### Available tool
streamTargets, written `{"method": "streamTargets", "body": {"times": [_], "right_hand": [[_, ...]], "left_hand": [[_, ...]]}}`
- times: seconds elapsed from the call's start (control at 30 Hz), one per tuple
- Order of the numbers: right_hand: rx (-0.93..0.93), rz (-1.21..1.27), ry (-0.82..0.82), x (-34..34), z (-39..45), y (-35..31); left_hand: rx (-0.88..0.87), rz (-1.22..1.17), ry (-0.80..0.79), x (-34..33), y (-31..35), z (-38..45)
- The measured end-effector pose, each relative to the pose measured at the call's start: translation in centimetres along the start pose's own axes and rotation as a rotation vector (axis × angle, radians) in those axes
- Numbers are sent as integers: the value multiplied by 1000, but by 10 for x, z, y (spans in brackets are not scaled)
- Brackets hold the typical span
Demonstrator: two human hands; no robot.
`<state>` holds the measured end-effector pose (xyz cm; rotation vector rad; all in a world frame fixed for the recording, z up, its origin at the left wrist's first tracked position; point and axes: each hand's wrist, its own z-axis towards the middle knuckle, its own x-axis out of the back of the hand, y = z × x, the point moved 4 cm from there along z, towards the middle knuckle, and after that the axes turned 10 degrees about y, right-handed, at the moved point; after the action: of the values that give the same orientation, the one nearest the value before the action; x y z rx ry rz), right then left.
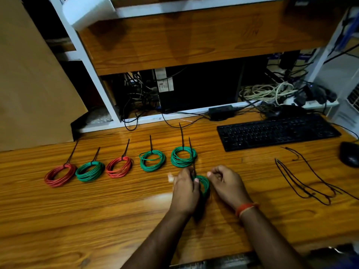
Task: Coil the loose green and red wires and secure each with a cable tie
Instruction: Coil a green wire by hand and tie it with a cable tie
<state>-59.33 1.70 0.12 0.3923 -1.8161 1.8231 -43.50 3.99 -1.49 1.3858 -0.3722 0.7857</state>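
Note:
Between my hands stands a small green wire coil (204, 185) on the wooden desk (97, 206). My left hand (185, 191) grips the coil's left side together with a black cable tie (192, 156) whose tail points up and away. My right hand (226, 184) is curled beside the coil's right edge; whether it touches the coil is unclear. Behind them lie several tied coils in a row: a red coil (59, 175), a green coil (90, 171), a second red coil (119, 167), and two more green coils (152, 160) (183, 157).
Loose black cable ties (307, 183) lie on the desk to the right. A black keyboard (277, 132) and a mouse (349, 154) sit at the back right. A shelf with tangled cables (268, 93) rises behind, and a cardboard sheet (33, 84) leans at the left.

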Motion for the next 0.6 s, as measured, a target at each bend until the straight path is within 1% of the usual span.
{"method": "streamTargets", "body": {"times": [0.07,0.17,0.3,0.37,0.47,0.53,0.6], "right_hand": [[10,-16,-9,2,-4,1],[40,-61,-55,0,-8,2],[156,-91,-35,-6,-15,0],[177,-95,-21,-6,-19,2],[186,-91,28,-6,-20,9],[183,-81,74,-7,-21,14],[203,-61,120,-8,-24,14]], "left_hand": [[-66,123,-12,2,-3,-5],[-147,174,-18,5,-6,-13],[-159,80,-8,9,-10,-20],[-192,9,-21,15,-12,-21],[-315,-94,-124,28,-17,-19],[-403,-72,-214,33,-22,-20],[-434,11,-215,32,-26,-22]]}}
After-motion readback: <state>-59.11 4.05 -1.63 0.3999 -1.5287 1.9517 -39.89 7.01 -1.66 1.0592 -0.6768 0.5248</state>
